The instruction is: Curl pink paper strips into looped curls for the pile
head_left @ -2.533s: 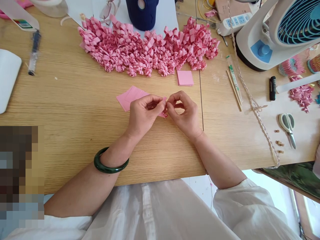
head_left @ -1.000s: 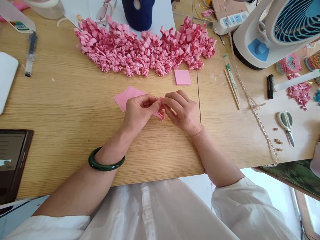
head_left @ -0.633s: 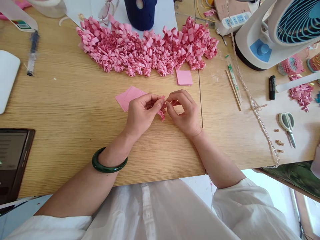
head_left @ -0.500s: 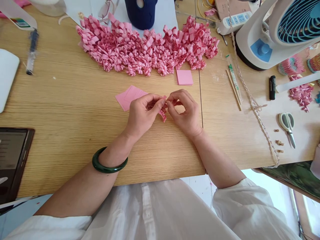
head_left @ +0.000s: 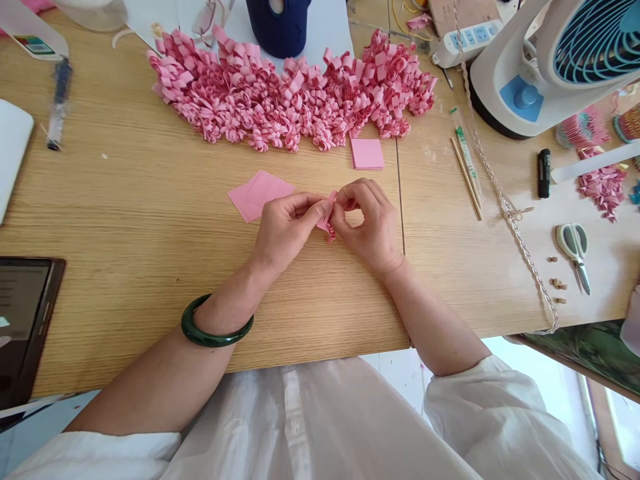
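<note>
My left hand (head_left: 287, 228) and my right hand (head_left: 367, 220) meet at mid-table, both pinched on a small pink paper piece (head_left: 329, 219) with curled strips along its lower edge. The left wrist wears a dark green bangle (head_left: 216, 325). Flat pink paper squares (head_left: 257, 193) lie just behind my left hand. A small stack of pink squares (head_left: 367, 153) sits behind my right hand. A long heap of curled pink paper pieces (head_left: 290, 97) stretches across the back of the wooden table (head_left: 125, 213).
A white and blue fan (head_left: 550, 60) and power strip (head_left: 467, 39) stand at the back right. Chopsticks (head_left: 467, 175), a braided cord (head_left: 505, 207), scissors (head_left: 575, 253) and a black tube (head_left: 543, 172) lie right. A tablet (head_left: 23, 313) sits at the left edge.
My right fingers have closed in tighter on the pink piece, and the piece has tilted up between the fingertips. Both hands stay in the same spot.
</note>
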The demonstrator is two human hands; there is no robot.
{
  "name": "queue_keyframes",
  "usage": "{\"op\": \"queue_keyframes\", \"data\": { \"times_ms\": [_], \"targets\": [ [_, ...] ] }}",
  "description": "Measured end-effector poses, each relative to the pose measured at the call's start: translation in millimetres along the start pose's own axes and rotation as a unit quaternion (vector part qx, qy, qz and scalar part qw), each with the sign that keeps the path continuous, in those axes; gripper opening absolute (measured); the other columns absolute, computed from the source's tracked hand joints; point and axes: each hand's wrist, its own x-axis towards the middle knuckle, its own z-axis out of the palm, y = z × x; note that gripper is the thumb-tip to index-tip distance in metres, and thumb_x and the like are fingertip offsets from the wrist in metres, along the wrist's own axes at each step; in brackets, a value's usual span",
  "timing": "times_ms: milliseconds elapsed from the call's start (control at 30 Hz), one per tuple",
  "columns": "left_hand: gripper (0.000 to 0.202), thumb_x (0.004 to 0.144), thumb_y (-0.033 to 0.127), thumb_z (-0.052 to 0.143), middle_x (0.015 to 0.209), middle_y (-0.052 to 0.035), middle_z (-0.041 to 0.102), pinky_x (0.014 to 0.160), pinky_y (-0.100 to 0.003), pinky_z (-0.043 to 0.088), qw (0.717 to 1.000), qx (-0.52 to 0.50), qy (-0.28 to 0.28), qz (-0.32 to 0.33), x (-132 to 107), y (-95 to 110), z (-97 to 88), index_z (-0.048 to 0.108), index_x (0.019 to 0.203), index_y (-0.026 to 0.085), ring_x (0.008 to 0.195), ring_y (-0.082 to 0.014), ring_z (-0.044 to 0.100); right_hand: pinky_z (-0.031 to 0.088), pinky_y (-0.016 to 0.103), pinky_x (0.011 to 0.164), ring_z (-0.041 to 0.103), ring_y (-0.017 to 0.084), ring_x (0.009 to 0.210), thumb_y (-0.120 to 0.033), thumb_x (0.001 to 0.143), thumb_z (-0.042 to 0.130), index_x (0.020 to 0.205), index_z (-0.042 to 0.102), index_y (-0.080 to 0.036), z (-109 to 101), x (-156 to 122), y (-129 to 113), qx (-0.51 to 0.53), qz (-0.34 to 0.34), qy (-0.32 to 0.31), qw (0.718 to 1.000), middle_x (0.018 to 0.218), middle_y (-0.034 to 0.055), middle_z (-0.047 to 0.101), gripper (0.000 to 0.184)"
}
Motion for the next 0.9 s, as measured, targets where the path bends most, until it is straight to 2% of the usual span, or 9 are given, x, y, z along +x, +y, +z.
{"op": "queue_keyframes", "data": {
  "times_ms": [167,467,533,733,900],
  "targets": [
    [0.027,0.082,0.045,0.081,0.088,-0.0050,0.078,0.067,-0.027,0.059,0.999,-0.031,-0.016,-0.012,0,-2,0.3,0.079,0.087,0.018,0.073,-0.0165,0.072,0.048,0.032,0.071,0.054,0.015,0.075,-0.014,0.091,0.056,0.079,0.048,-0.024,1,-1,-2,0.014,0.021,0.011,1.000,0.079,0.0000,0.058,0.017],
    [0.023,0.085,0.042,0.080,0.083,-0.0036,0.078,0.067,-0.024,0.058,1.000,-0.019,-0.015,0.001,-1,-1,0.6,0.079,0.083,0.019,0.070,-0.0146,0.072,0.050,0.031,0.071,0.056,0.014,0.074,-0.013,0.088,0.058,0.080,0.051,-0.023,3,-1,-5,0.032,0.057,0.013,0.998,0.080,-0.0006,0.061,0.015],
    [0.021,0.084,0.040,0.080,0.084,-0.0035,0.078,0.068,-0.024,0.059,1.000,-0.019,-0.015,0.003,-1,-1,0.4,0.079,0.082,0.018,0.070,-0.0147,0.072,0.050,0.032,0.070,0.058,0.015,0.075,-0.012,0.088,0.058,0.081,0.052,-0.023,3,-2,-5,0.009,0.035,0.019,0.999,0.080,0.0000,0.062,0.015],
    [0.016,0.081,0.034,0.083,0.081,-0.0021,0.078,0.067,-0.023,0.059,0.999,-0.052,-0.001,-0.001,-1,-3,-0.8,0.080,0.081,0.018,0.068,-0.0133,0.071,0.052,0.036,0.074,0.063,0.020,0.085,-0.016,0.098,0.054,0.092,0.059,-0.022,-2,-1,1,-0.109,-0.100,0.011,0.989,0.089,0.0048,0.069,0.010],
    [0.011,0.081,0.030,0.082,0.078,-0.0016,0.077,0.063,-0.023,0.059,0.997,-0.079,0.014,-0.009,1,-6,-0.3,0.080,0.079,0.019,0.064,-0.0130,0.070,0.054,0.038,0.078,0.063,0.020,0.090,-0.021,0.103,0.052,0.100,0.062,-0.022,-4,0,5,-0.098,-0.134,-0.013,0.986,0.097,0.0061,0.071,0.011]
  ]
}}
